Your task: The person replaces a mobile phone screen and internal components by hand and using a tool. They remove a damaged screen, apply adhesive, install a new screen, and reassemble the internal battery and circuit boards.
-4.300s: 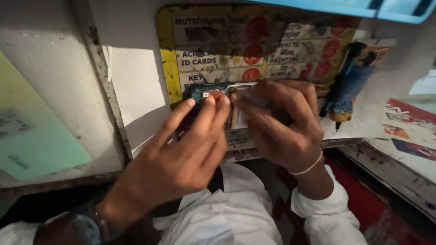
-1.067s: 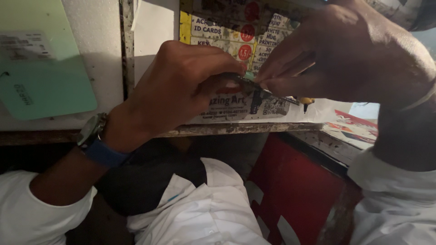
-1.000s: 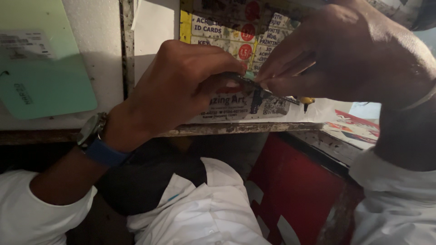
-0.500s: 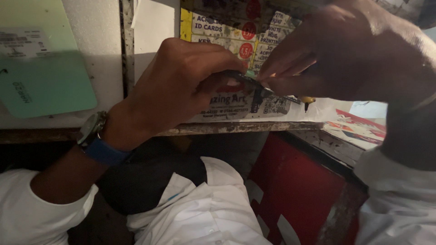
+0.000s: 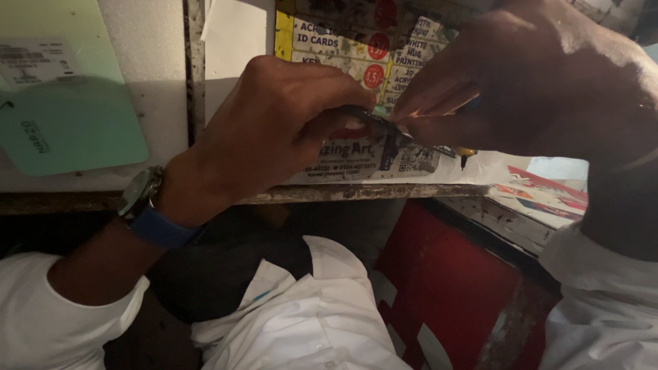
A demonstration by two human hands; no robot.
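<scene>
Hands barely shifted, left hand point(image 5: 274, 130) and right hand point(image 5: 521, 82) both pinching small dark circuit board point(image 5: 373, 120), above printed sheet point(image 5: 356, 154)

A small dark circuit board point(image 5: 384, 127), thin and flat with a bit of green showing, sits edge-on and tilted, pinched at both ends just above the printed flyer point(image 5: 356, 154).

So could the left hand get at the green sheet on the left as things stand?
Probably yes, but only after letting go: the left hand is pinching a small dark part. Nothing lies between it and the green sheet.
</scene>
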